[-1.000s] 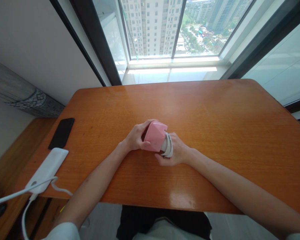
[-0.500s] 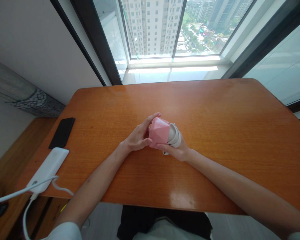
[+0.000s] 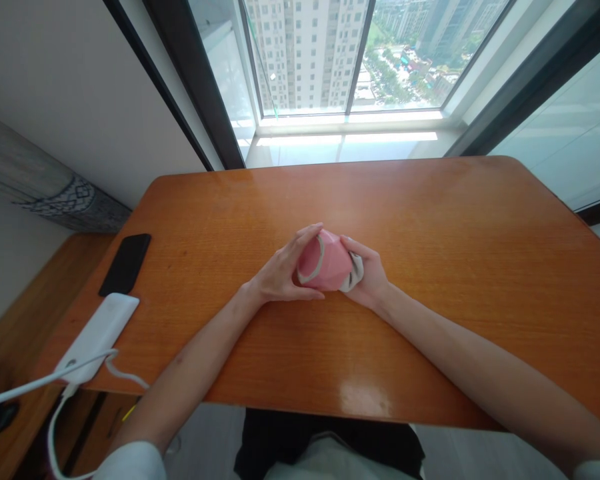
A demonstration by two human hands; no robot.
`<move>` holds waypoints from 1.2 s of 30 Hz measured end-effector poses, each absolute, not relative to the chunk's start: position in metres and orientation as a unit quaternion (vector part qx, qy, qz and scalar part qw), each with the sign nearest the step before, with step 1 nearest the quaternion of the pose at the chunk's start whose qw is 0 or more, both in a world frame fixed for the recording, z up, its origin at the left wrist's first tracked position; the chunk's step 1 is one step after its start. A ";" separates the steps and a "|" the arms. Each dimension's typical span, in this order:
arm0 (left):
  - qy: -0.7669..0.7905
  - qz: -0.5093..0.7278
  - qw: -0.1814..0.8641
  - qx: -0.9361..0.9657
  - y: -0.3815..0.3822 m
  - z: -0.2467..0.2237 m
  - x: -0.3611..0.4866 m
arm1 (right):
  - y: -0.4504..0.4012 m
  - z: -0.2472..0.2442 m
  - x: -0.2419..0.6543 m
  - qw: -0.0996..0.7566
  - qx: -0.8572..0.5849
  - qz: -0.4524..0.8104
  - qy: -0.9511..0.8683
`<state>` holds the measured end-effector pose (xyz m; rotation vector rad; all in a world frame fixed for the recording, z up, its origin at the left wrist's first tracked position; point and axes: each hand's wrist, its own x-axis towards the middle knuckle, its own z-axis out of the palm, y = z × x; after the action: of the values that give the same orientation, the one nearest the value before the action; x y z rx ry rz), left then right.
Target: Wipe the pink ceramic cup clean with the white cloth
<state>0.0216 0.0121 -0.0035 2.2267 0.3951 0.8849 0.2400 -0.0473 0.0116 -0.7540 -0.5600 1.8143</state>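
Note:
A pink faceted object (image 3: 334,261) with a pale rim on its left end is held between both hands above the wooden table (image 3: 430,220). My left hand (image 3: 287,267) curves round its left end, thumb below and fingers above. From the right, my right hand (image 3: 370,275) grips the object, fingers along its upper right side. A whitish bundle (image 3: 353,272), looking like a coiled cord, sits at the object's right end, partly hidden by my right hand.
A black phone (image 3: 125,265) lies at the table's left edge. Nearer me is a white power bank (image 3: 98,339) with white cables (image 3: 40,385) running off the left side. Beyond the table's far edge is a window (image 3: 350,67).
The pink object has turned, so its pale rim now shows on the left. My right hand's fingers have shifted to its upper side, and my left thumb reaches further beneath it.

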 end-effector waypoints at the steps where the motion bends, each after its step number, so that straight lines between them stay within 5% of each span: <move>1: 0.160 0.339 0.342 0.862 0.012 -0.003 0.022 | -0.045 0.009 0.242 0.525 -0.319 0.753 -0.238; 36: 0.225 0.357 0.366 0.829 0.007 -0.012 0.022 | -0.048 0.018 0.234 0.516 -0.319 0.728 -0.319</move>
<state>0.0220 0.0072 -0.0116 2.1323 0.5787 0.9186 0.2336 -0.0475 0.0178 -0.7651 -0.7656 1.7484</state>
